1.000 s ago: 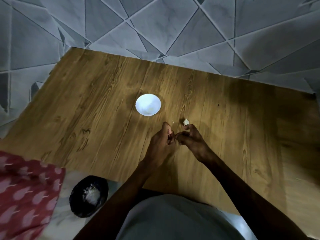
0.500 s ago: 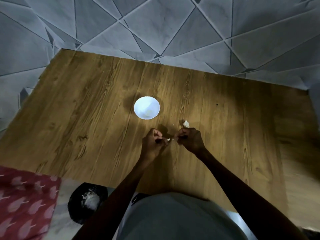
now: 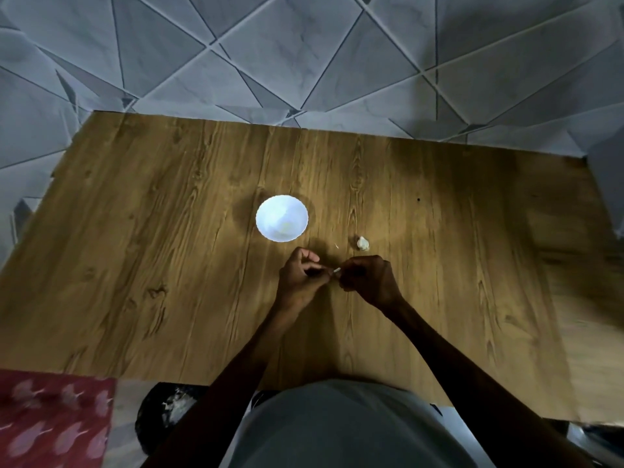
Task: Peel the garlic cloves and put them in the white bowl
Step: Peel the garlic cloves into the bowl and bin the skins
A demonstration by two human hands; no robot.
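Risk: left hand (image 3: 304,282) and right hand (image 3: 368,282) both pinch one tiny garlic clove (image 3: 336,270) (mostly hidden); grip on loose skin may slip, dropping it on table (image 3: 169,265).

White bowl (image 3: 282,218): small, round, scalloped rim, upright on worktop (image 3: 169,231); pale yellowish bit inside, too blurred to name.
Loose clove (image 3: 363,243): whitish lump, lies on worktop right of bowl, apart from it.
Held clove (image 3: 336,270): only pale tip shows, pinched between fingers of your left hand (image 3: 302,282) and right hand (image 3: 369,282), nearer you than bowl.
Skin scrap (image 3: 336,245): tiny, on worktop between bowl and loose clove.
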